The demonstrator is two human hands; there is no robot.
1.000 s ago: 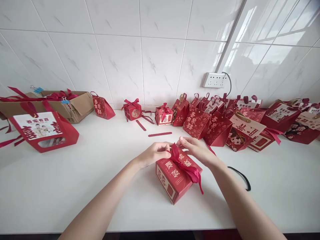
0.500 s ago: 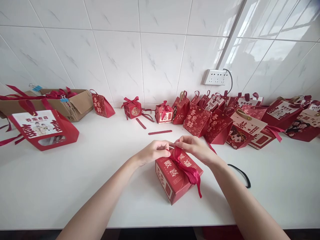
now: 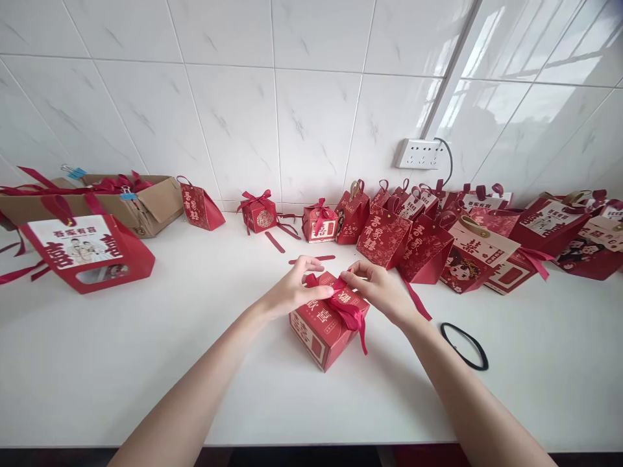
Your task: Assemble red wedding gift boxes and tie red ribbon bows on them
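Observation:
A red gift box (image 3: 325, 336) with pale lettering rests on the white table in front of me. A dark pink ribbon (image 3: 351, 316) is tied over its top, one end hanging down the near right side. My left hand (image 3: 298, 288) is at the box's upper left, fingers apart, with the thumb touching the ribbon near the knot. On the other side my right hand (image 3: 374, 285) pinches the ribbon between thumb and fingers at the knot.
Many red gift boxes (image 3: 383, 235) stand along the wall at right. A cardboard box (image 3: 158, 206) of ribbons and a red bag-shaped box (image 3: 137, 259) are at left. Two red strips (image 3: 275, 242) lie behind my hands; a black loop (image 3: 481, 358) lies at right.
The gift box has shifted left and away from me. My left hand's fingers have opened and lifted from their pinch; my right hand stays closed on the ribbon.

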